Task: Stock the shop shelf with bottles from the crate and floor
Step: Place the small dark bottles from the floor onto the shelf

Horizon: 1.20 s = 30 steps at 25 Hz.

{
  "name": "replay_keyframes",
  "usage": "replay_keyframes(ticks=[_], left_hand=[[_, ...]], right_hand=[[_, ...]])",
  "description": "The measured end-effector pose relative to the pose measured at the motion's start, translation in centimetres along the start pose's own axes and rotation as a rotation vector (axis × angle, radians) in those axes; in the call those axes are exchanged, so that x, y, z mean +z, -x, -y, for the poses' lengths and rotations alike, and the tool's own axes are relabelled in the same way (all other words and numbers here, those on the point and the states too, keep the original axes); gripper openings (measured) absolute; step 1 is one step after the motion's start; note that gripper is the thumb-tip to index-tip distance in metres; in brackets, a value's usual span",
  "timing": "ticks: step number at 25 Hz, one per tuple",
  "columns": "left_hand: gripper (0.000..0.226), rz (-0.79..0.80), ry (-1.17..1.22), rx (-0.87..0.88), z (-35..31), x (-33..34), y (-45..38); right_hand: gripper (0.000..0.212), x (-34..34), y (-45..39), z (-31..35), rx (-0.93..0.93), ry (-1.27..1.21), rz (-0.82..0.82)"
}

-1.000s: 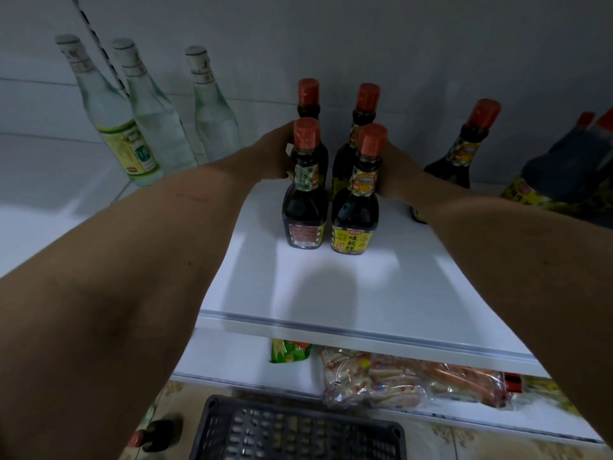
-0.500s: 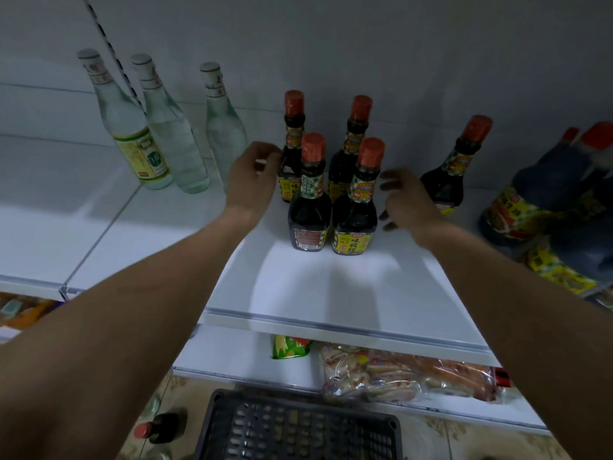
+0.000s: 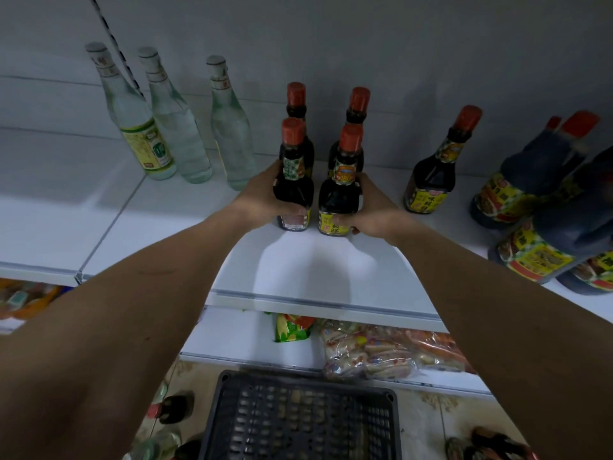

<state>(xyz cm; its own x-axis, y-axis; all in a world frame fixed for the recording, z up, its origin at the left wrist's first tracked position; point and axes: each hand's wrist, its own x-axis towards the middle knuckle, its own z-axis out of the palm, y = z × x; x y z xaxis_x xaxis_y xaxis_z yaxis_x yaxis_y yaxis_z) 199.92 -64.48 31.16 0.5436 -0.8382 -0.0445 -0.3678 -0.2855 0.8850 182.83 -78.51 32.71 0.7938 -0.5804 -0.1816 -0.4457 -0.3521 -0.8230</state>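
Several small dark sauce bottles with red caps stand in a square on the white shelf [image 3: 331,270]. My left hand [image 3: 262,197] wraps the front left bottle [image 3: 293,180]. My right hand [image 3: 371,214] wraps the front right bottle [image 3: 341,190]. Both bottles rest on the shelf. Two more sauce bottles [image 3: 356,107] stand right behind them. The black crate [image 3: 298,416] sits on the floor below, and a dark bottle [image 3: 172,408] lies on the floor to its left.
Three clear glass bottles [image 3: 172,127] stand at the shelf's back left. A lone sauce bottle [image 3: 434,174] and large dark jugs [image 3: 537,194] stand to the right. Snack packets [image 3: 374,353] lie on the lower shelf. More bottles lie on the floor at the lower right [image 3: 491,443].
My hands drew back from the rear pair of bottles and closed around the two front bottles. The view pulled back and tilted down a little.
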Motion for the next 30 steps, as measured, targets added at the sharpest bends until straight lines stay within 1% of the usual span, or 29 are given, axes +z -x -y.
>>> replay_keyframes(ticks=[3, 5, 6, 7, 8, 9, 10, 11, 12, 13, 15, 17, 20, 21, 22, 23, 24, 25, 26, 28, 30], left_hand=[[0.082, 0.018, 0.032, -0.028, -0.3, -0.3, 0.3], [0.086, 0.03, 0.091, -0.048, -0.8, 0.1, 1.1], [0.09, -0.026, 0.096, -0.076, -0.9, 0.4, 2.0], [0.09, -0.138, 0.081, -0.126, -0.7, 0.8, 3.0], [0.08, -0.285, 0.065, -0.16, -0.3, 1.4, 4.4], [0.059, -0.421, 0.026, -0.172, -0.5, 2.0, 6.4], [0.038, -0.505, -0.034, -0.167, -0.7, 2.9, 8.6], [0.028, -0.515, -0.107, -0.159, -1.3, 4.0, 10.9], [0.026, -0.455, -0.168, -0.142, -2.0, 5.4, 13.1], [0.024, -0.336, -0.217, -0.122, -3.0, 7.1, 15.2], [0.019, -0.041, -0.306, -0.058, -5.1, 11.6, 18.2], [0.015, 0.26, -0.409, -0.026, -6.0, 17.1, 19.6], [0.021, 0.839, -0.586, -0.104, -6.0, 27.2, 20.4], [0.02, 0.98, -0.628, -0.151, -6.1, 30.7, 20.6], [0.018, 1.071, -0.634, -0.198, -6.3, 34.1, 21.0], [0.015, 1.095, -0.613, -0.24, -6.5, 37.5, 21.5], [0.012, 1.084, -0.599, -0.263, -6.6, 40.7, 21.8], [0.009, 1.049, -0.588, -0.266, -6.7, 44.3, 22.1], [0.011, 1.008, -0.575, -0.27, -6.2, 47.6, 22.3], [0.024, 0.928, -0.498, -0.334, -4.7, 53.4, 22.9], [0.037, 0.847, -0.472, -0.372, -1.8, 58.4, 23.3]], right_hand=[[0.083, 0.4, -0.2, 0.4, 0.017, -0.001, -0.003], [0.085, 0.6, 0.1, 0.4, 0.035, 0.009, -0.016], [0.088, 0.8, 0.6, 0.3, 0.071, -0.003, -0.03], [0.089, 1.0, 1.2, 0.0, 0.117, -0.021, -0.069], [0.086, 1.2, 2.2, -0.2, 0.16, -0.028, -0.138], [0.076, 1.2, 3.8, -0.3, 0.185, -0.037, -0.228], [0.061, 1.3, 5.9, -0.3, 0.202, -0.051, -0.318], [0.046, 1.3, 8.3, -0.5, 0.208, -0.069, -0.391], [0.035, 1.4, 11.0, -0.9, 0.219, -0.079, -0.426], [0.028, 1.4, 13.9, -1.5, 0.232, -0.084, -0.425], [0.021, 1.4, 19.7, -3.6, 0.287, -0.047, -0.363], [0.021, 0.9, 24.6, -6.8, 0.346, 0.002, -0.294], [0.02, -1.2, 30.4, -13.5, 0.527, 0.039, -0.21], [0.02, -2.1, 32.0, -16.2, 0.575, 0.051, -0.206], [0.02, -2.8, 33.5, -18.9, 0.624, 0.06, -0.206], [0.021, -3.5, 35.1, -22.0, 0.675, 0.066, -0.204], [0.021, -4.2, 36.4, -24.9, 0.733, 0.066, -0.193], [0.022, -4.8, 37.9, -28.6, 0.787, 0.068, -0.183], [0.023, -5.2, 39.4, -32.2, 0.841, 0.065, -0.169], [0.025, -5.5, 42.2, -39.1, 0.958, 0.04, -0.14], [0.026, -5.4, 44.7, -45.6, 1.094, -0.038, -0.112]])
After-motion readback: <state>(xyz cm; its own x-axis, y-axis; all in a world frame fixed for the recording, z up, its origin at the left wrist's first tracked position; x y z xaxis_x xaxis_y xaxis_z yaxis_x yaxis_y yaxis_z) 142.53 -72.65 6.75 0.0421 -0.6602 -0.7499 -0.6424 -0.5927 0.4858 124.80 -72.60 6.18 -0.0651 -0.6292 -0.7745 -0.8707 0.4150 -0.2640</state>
